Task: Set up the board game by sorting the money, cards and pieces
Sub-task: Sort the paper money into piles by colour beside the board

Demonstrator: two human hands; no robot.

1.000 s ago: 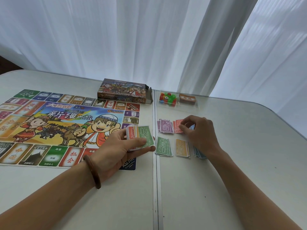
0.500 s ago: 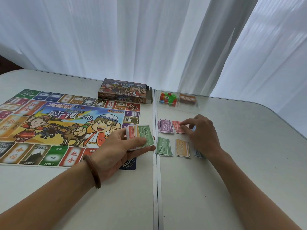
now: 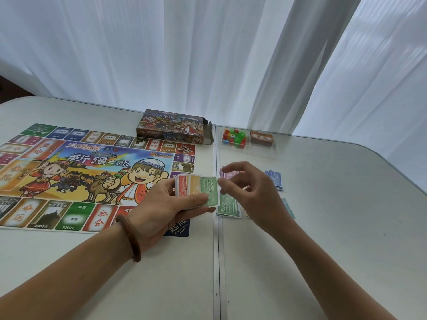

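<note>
Mid-frame, the left hand (image 3: 161,210) gripped a fan of unsorted red, orange and green paper notes (image 3: 196,190) while the empty, loosely curled right hand (image 3: 250,192) hovered beside it above sorted note piles (image 3: 227,207) on the white bench (image 3: 323,227); money sorting seemed partway done.

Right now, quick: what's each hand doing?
Left hand: grips a fanned stack of bills.
Right hand: holds nothing, fingers loosely curled beside that stack.
</note>
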